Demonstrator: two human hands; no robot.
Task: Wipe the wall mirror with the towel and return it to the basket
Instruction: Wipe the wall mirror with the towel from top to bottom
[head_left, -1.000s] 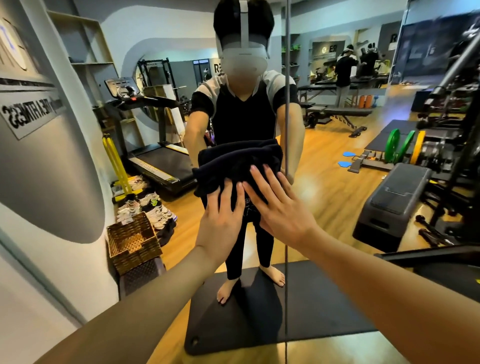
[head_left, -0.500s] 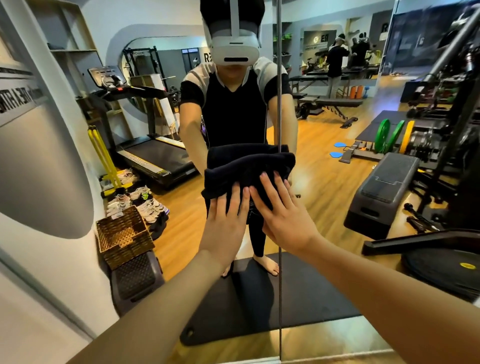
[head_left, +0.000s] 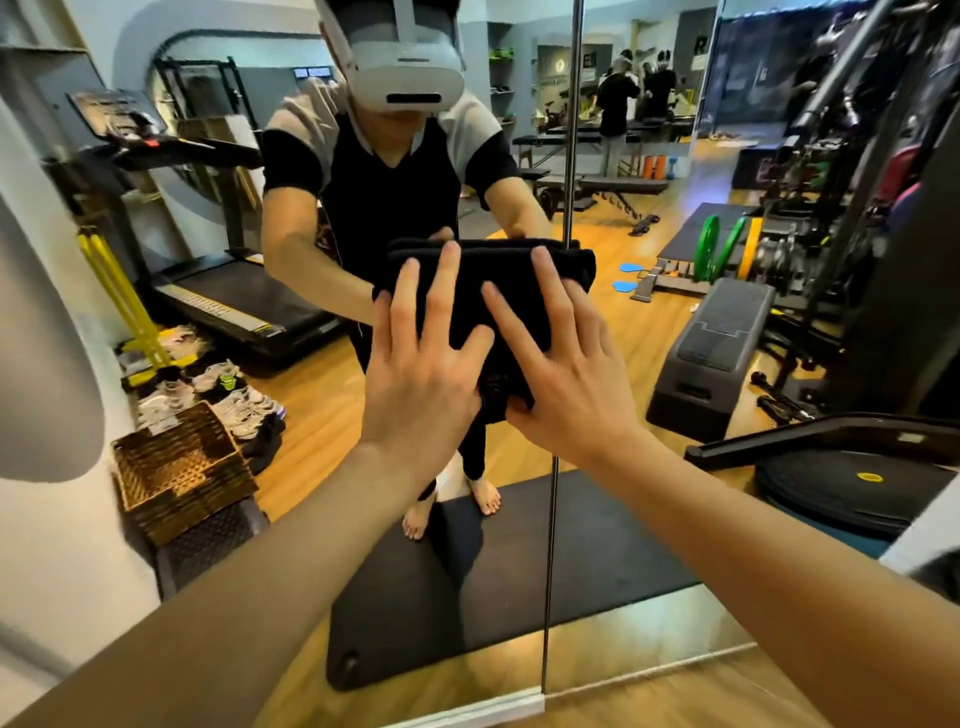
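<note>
- Writing: no brand or label reads clearly; a single letter "R" shows on a reflected sign at the top right, and the rest is blurred.
- Your towel (head_left: 498, 291) is dark, thick, soft cloth folded into a rough rectangle with rolled upper edges. It lies flat against the wall mirror (head_left: 649, 545), across the vertical seam between two glass panels.
- Your left hand (head_left: 423, 374) presses the towel's left part with straight, spread fingers; nothing is pinched.
- Your right hand (head_left: 563, 374) presses the towel's right part the same way, fingers straight and fanned, the palm over its lower edge.
- The two hands sit just beside each other, thumbs near.
- The basket (head_left: 182, 473) is woven brown wicker, box-shaped and open-topped. It shows at the lower left on a dark perforated stand (head_left: 208, 540), well apart from the towel.
- A dark mat (head_left: 597, 561) lies on the wooden floor.
</note>
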